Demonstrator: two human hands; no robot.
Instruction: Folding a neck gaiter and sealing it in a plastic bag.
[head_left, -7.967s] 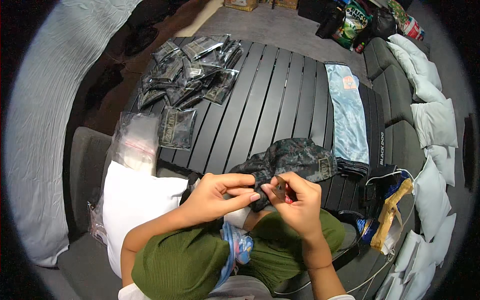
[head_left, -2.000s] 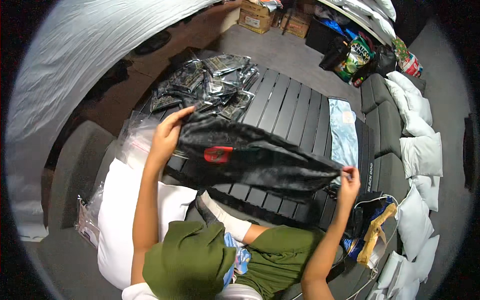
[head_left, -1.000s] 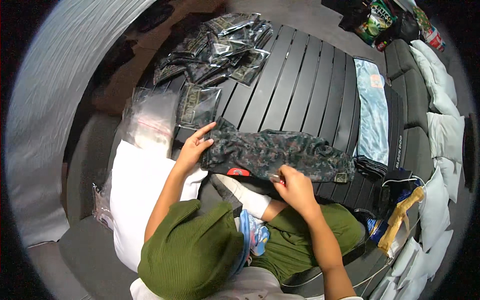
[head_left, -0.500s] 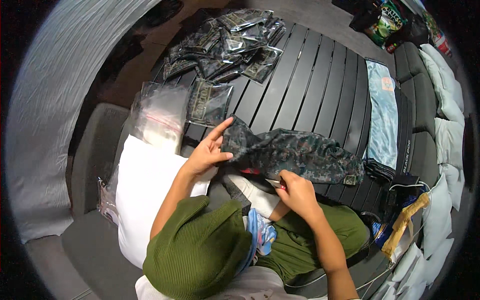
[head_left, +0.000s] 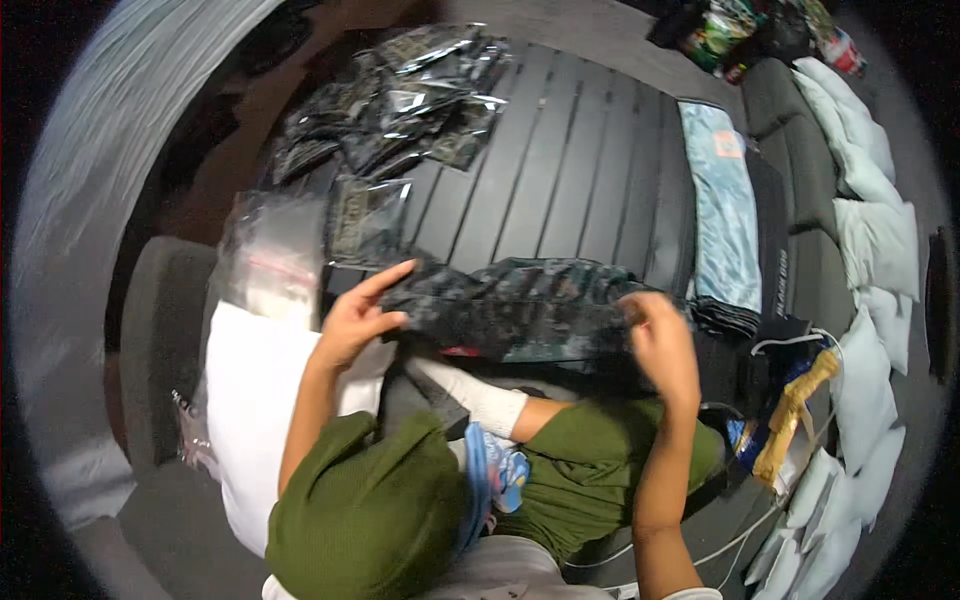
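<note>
A long piece of dark digital-camouflage cloth (head_left: 540, 300), shaped like a sleeve, stretches along the near edge of the slatted table. My left hand (head_left: 362, 318) grips its left end, with forefinger and thumb apart at the two corners. Over the right end is my right hand (head_left: 662, 345), its fingers curled and blurred; whatever is inside them is hidden. A small patch of red shows under the cloth's lower edge. Just beyond my left hand lies a clear packet (head_left: 365, 222) with folded camouflage cloth inside.
Several similar packets (head_left: 405, 105) are heaped at the table's far left. Empty clear bags (head_left: 270, 250) lie beside a white pillow-like bundle (head_left: 245, 400). A light-blue satin cloth (head_left: 722, 205) covers part of the table's right side. White cables (head_left: 800, 342) run near a blue-and-gold packet (head_left: 798, 415).
My right hand has moved up and to the right, onto the cloth's right end. The small red-handled cutting tool seen in it before no longer shows. The whole view has shifted.
</note>
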